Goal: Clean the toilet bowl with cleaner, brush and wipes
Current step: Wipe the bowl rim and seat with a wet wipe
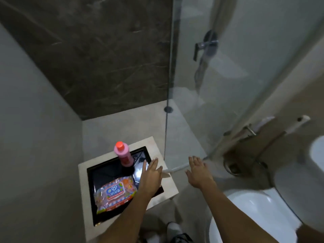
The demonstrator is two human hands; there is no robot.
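Looks like the fetch-the-supplies step: both the left hand (152, 172) and right hand (199, 170) hover flat-fingered and empty over the black tray (91, 181) (pink cleaner bottle (123, 156) upright, wipes pack (114, 192) lying flat), so next she'd probably grab the bottle.

Bare forearms (122, 218) (no sleeves visible)

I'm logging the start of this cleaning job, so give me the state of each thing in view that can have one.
Cleaner bottle: upright in the black tray, red cap on.
Wipes pack: lying flat in the tray, flap closed.
Left hand: fingers straight, over the tray, holding nothing.
Right hand: fingers spread, holding nothing.
Toilet: lid raised, bowl open.
Glass shower door: cannot tell whether open or closed.
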